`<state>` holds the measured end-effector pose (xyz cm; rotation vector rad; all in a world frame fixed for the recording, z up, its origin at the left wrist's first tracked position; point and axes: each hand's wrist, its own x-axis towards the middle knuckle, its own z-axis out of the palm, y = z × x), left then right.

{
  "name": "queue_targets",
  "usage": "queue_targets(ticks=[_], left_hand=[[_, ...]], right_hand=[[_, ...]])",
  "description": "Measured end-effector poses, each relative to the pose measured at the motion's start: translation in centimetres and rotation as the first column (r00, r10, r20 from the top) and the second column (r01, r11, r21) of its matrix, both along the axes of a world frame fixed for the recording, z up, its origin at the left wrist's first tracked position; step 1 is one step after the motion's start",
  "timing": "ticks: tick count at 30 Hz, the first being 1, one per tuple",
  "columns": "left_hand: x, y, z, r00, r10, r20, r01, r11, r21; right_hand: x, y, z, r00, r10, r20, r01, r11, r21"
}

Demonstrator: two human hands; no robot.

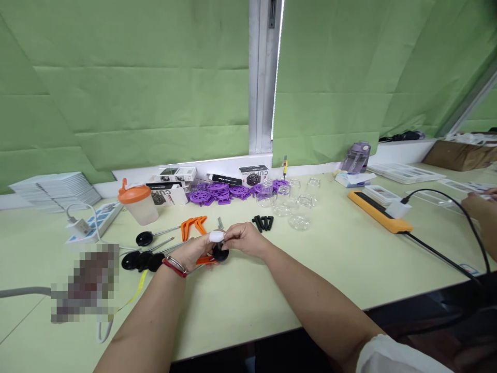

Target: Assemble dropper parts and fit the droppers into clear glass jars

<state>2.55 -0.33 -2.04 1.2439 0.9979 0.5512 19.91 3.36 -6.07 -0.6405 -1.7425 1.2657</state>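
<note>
My left hand (pixel 196 251) is wrapped round a black round part (pixel 220 253), and an orange piece (pixel 205 260) shows under its fingers. A white covering sits on one fingertip. My right hand (pixel 244 239) pinches at the top of the same black part, its fingertips meeting the left hand's. Just behind them a small metal screw (pixel 220 223) stands out. Orange brackets (pixel 193 226) and metal rods with black round ends (pixel 144 239) lie left of my hands. Short black handles (pixel 264 223) lie beyond my right hand.
Purple plastic parts (pixel 219 192), clear glass cups (pixel 301 207) and cup-holder boxes (pixel 169 194) stand along the back. An orange-lidded shaker (pixel 142 204) and power strip (pixel 103 220) are left. At right lie a yellow-black power strip (pixel 378 212) and another person's hand (pixel 479 207).
</note>
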Motion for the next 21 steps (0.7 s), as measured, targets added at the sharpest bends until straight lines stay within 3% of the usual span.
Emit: queue_targets(ticks=[10, 21], left_hand=[[0.4, -0.1, 0.2, 0.999, 0.012, -0.044, -0.011, 1.000, 0.017], [1.2, 0.4, 0.2, 0.995, -0.077, -0.056, 0.081, 0.994, 0.073]], right_hand=[[0.4, 0.0, 0.2, 1.000, 0.011, -0.002, -0.011, 1.000, 0.027], [1.9, -0.1, 0.4, 0.999, 0.019, 0.039, -0.019, 1.000, 0.018]])
